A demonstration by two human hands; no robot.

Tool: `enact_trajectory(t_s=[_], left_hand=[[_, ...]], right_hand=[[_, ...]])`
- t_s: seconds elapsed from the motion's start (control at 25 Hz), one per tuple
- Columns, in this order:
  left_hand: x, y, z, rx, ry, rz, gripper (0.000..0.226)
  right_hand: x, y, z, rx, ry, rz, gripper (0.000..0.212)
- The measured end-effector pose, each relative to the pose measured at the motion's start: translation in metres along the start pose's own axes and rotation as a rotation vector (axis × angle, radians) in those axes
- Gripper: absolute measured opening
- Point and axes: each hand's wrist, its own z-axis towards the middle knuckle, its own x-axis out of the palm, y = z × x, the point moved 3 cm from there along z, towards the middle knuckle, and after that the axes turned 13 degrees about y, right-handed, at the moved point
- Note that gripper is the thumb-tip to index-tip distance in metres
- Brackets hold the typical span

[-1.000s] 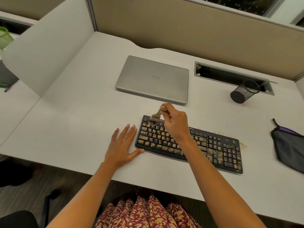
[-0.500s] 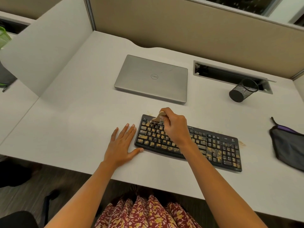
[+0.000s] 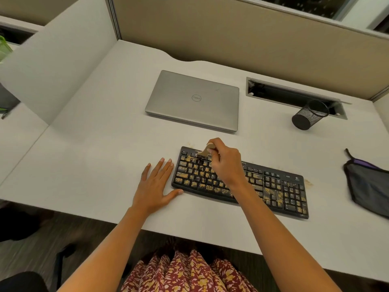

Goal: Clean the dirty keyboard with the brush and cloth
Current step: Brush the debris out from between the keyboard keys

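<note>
Pinching the pale handle of a small brush [image 3: 205, 152] with the curled fingers [image 3: 216, 143] of the right hand [image 3: 226, 165], and pressing its dark bristles down onto the top key rows at the far-left corner of the black keyboard [image 3: 273, 186].

Resting the left hand [image 3: 153, 186] flat on the bench [image 3: 94, 165] at 9 o'clock of the keyboard, straight and slightly spread, holding nothing. Touching or nearly touching the near-left corner with the thumb tip, seemingly bracing the board.

Stretching along a 10-to-4 o'clock line, with most of the uncleaned length trailing away toward 4 o'clock from the brush. Probably calling for strokes in that direction, along the long axis, with the right hand being the nearer one.

Showing yellowish-tan crumbs scattered thickly over the letter keys and the number pad, and a few more lying loose on the bench off the right end, at 3 o'clock.

Waiting untouched at 3 o'clock, well apart from both hands: a dark grey cloth [image 3: 368, 186] with purple edging. Sitting at 12 o'clock, a closed silver Dell laptop [image 3: 193, 100]; at 2 o'clock, a black mesh pen cup [image 3: 309, 115].
</note>
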Motion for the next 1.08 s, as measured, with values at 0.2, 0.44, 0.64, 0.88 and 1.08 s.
enact_trajectory(t_s=[0.2,0.44,0.64,0.88,1.08], left_hand=[[0.0,-0.001,0.0,0.003,0.0,0.005,0.092],[0.0,-0.001,0.0,0.003,-0.005,0.005,0.092],[-0.001,-0.001,0.0,0.01,-0.017,0.002,0.091],[0.0,-0.001,0.0,0.019,-0.027,-0.008,0.09],[0.0,-0.001,0.0,0.014,-0.015,-0.003,0.091]], right_hand=[[-0.021,-0.004,0.006,0.031,-0.114,0.019,0.013],[-0.007,-0.007,-0.006,0.039,-0.026,-0.023,0.014],[-0.016,-0.008,-0.011,0.051,-0.045,0.014,0.013],[-0.024,-0.017,-0.004,0.074,-0.079,-0.016,0.012],[-0.013,-0.017,-0.019,0.063,-0.014,-0.056,0.014]])
